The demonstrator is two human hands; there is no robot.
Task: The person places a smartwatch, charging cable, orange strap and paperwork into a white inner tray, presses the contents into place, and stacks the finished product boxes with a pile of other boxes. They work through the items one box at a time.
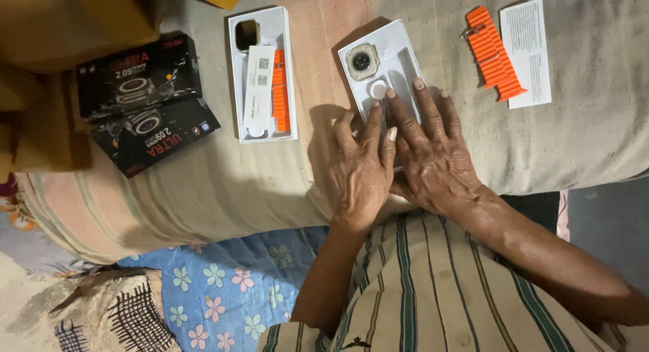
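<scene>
Two hands lie flat on a white tray, side by side and touching. Left hand: fingers spread and extended, clasping nothing, index tip at the tray's round white disc. Right hand: fingers straight, pressed on the tray's near half, gripping nothing. Just beyond the fingertips, a watch body sits in the tray's far corner. Left of the fingers: second tray with an orange strap, then two black boxes. Right of and beyond the fingers: loose orange strap beside a leaflet, all on the striped cloth.
</scene>
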